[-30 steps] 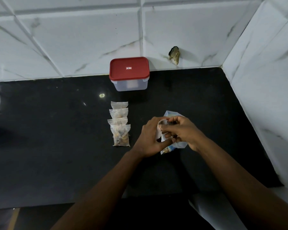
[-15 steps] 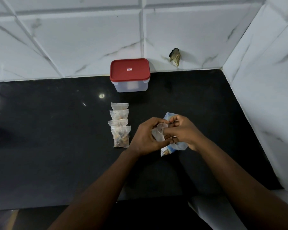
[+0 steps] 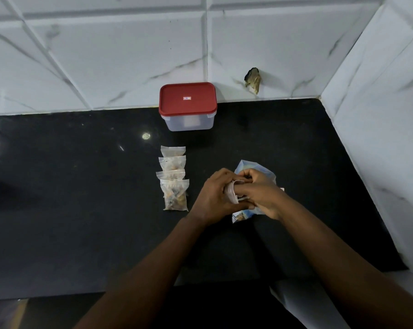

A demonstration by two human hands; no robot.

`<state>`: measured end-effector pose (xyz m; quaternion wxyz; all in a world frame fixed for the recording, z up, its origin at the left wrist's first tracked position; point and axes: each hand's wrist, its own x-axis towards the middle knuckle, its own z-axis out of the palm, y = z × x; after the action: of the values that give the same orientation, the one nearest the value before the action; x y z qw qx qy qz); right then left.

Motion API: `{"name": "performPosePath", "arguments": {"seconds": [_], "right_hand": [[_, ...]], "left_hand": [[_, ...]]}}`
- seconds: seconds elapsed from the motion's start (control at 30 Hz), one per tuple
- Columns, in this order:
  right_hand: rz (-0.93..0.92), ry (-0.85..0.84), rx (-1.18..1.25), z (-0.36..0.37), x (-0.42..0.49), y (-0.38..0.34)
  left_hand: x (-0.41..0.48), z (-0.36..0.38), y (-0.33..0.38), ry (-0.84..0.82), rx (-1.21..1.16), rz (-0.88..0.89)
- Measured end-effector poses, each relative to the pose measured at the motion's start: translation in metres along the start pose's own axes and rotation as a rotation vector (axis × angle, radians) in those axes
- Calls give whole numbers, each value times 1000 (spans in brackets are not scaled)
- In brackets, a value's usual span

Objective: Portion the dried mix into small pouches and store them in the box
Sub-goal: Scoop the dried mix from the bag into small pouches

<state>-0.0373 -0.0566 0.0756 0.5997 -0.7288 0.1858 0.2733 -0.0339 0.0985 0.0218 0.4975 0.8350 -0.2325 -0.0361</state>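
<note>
**Thin empty pouch pinched between both hands above the mix bag**

Head view: the left hand (image 3: 213, 195) curls round a small clear pouch (image 3: 231, 193), and the right hand (image 3: 260, 192) pinches its top edge with fingertips bunched together. Whether the mouth is parted cannot be told. Both hands hover over the crumpled blue-and-white mix bag (image 3: 256, 169), which lies on the black desk (image 3: 82, 198).

Just to the left, four filled pouches (image 3: 174, 178) lie in an overlapping row. The box (image 3: 189, 122) stands beyond them against the tiled wall with its red lid (image 3: 187, 98) on.

The pouch looks like limp, slippery film that weighs almost nothing. It is probably best held at the stiffer rim strip, one lip per hand. The dried pieces are likely light and brittle, so squeezing a filled pouch's belly risks crushing them.
</note>
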Motion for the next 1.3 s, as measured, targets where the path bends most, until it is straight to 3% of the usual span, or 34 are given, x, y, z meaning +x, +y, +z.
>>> {"name": "performPosePath", "arguments": {"seconds": [0.37,0.7,0.77,0.87,0.97,1.1,1.3], "right_hand": [[15,-30,87,0,-4,-1],[-56,10,38,-10,-6,-9],[-100,107,-28,-19,-3,-4],[-222,411,-188,-42,-2,10],[-227,545,-260,-66,-5,31],[-140,499,-534,-79,-1,58],[-150,494,-533,-69,8,75]], "left_hand": [[-3,-4,-3,101,-98,-74],[-3,-14,-6,60,-109,-156],[-6,-16,-11,69,-134,-219],[-10,-15,-17,74,-170,-330],[-14,-9,-22,58,-189,-427],[-18,1,-31,75,-271,-498],[-19,18,-30,4,-280,-512]]}}
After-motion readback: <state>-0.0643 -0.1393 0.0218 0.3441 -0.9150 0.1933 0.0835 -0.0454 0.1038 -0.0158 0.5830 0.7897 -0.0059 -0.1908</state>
